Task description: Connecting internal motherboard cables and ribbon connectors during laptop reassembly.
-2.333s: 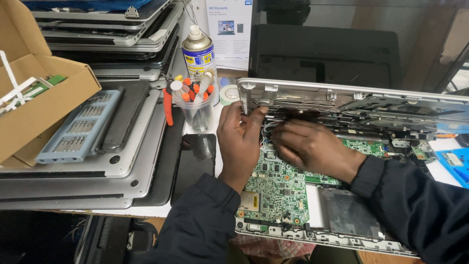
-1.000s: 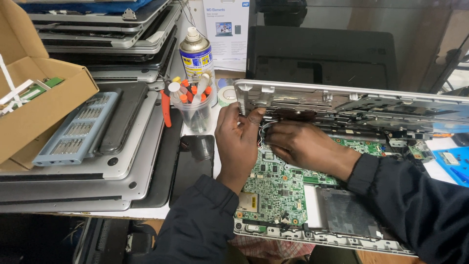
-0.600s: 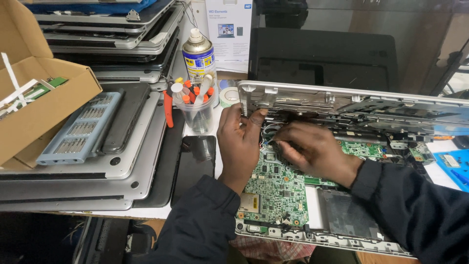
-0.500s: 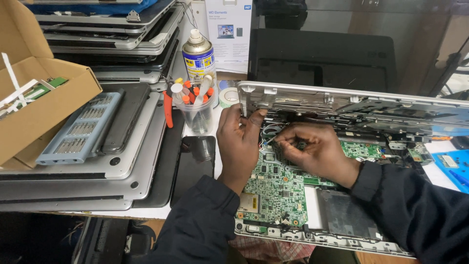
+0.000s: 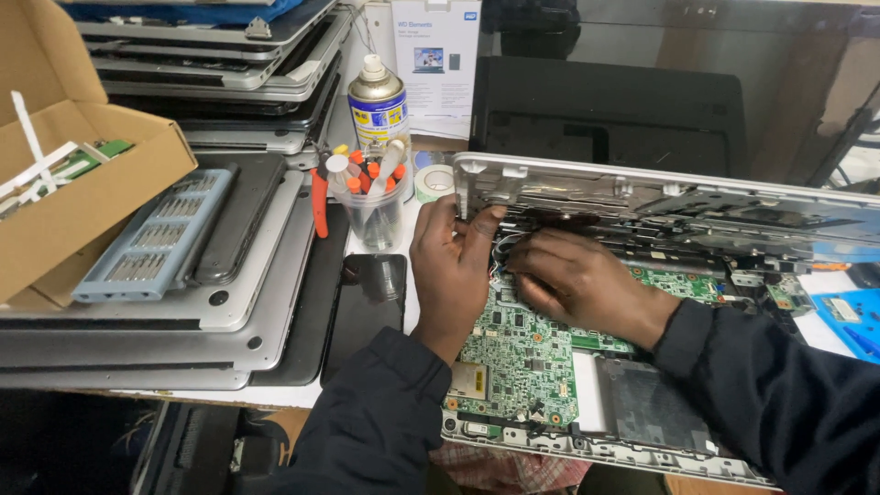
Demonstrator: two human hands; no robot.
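An opened laptop lies in front of me with its green motherboard (image 5: 527, 357) exposed. Its silver top cover (image 5: 642, 197) is tilted up along the far side. My left hand (image 5: 454, 266) pinches the cover's left corner between thumb and fingers. My right hand (image 5: 577, 280) reaches under the raised cover, and its fingertips rest at thin white wires (image 5: 504, 247) near the hinge. I cannot make out whether those fingers grip the wires. Both arms wear dark sleeves.
A clear cup of red-handled tools (image 5: 371, 197), a spray can (image 5: 378, 105), a tape roll (image 5: 431, 181) and a black phone (image 5: 367, 302) sit left of the laptop. Stacked laptops (image 5: 183, 312), a blue-grey bit tray (image 5: 151, 234) and a cardboard box (image 5: 73, 183) fill the left. A blue mat (image 5: 848, 316) lies right.
My right hand has flattened and slid left under the cover toward the wires. My left hand has kept its hold on the cover's corner.
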